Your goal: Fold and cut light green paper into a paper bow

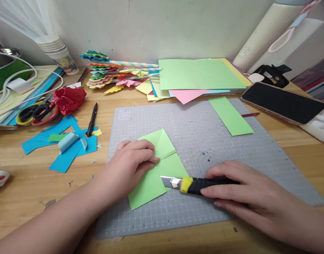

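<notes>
A folded light green paper [148, 187] lies at an angle on the grey cutting mat [193, 120], creased near its far point. My left hand [135, 155] presses on its left side, fingers curled together and thumb against the sheet. In my right hand [246, 190] is a black and yellow utility knife [196, 185], gripped between thumb and fingers. Its blade points left and overlaps the paper's near right part, where a slit or loose edge shows. Whether the blade is under or inside a fold I cannot tell.
A green paper strip [232, 118] lies at the mat's far right. Blue paper scraps [63, 158], a black pen [92, 118] and scissors [45, 112] are on the left. Stacked coloured paper [199, 76] and paper flowers [103, 74] line the wall. A phone [283, 102] rests at right.
</notes>
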The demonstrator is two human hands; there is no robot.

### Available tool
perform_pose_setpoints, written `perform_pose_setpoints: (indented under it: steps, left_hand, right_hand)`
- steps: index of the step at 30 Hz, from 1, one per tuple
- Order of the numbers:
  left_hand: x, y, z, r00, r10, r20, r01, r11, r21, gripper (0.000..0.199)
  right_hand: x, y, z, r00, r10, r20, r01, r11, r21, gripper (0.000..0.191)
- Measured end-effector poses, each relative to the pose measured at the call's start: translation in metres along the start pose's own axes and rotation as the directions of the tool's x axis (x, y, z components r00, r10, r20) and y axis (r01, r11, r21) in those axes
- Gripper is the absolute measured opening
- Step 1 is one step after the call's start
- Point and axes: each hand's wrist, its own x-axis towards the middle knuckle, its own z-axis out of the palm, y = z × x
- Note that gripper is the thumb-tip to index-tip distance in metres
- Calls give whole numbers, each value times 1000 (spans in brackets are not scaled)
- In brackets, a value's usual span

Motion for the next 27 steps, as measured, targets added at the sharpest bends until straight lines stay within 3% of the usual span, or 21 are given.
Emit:
perform_pose_setpoints:
  steps: [8,15,27]
  left_hand:
    - [0,-2,0,1000,12,-10,-12,1000,-15,13]
    - [5,-1,2,999,-31,-24,30,998,-55,16]
    - [4,-3,2,1000,-13,-28,12,999,-38,15]
  right_hand:
    - [11,5,3,999,-47,15,46,996,73,28]
    - [5,15,0,998,-54,19,54,998,34,29]
    - [19,24,1,994,-103,-43,103,995,-5,30]
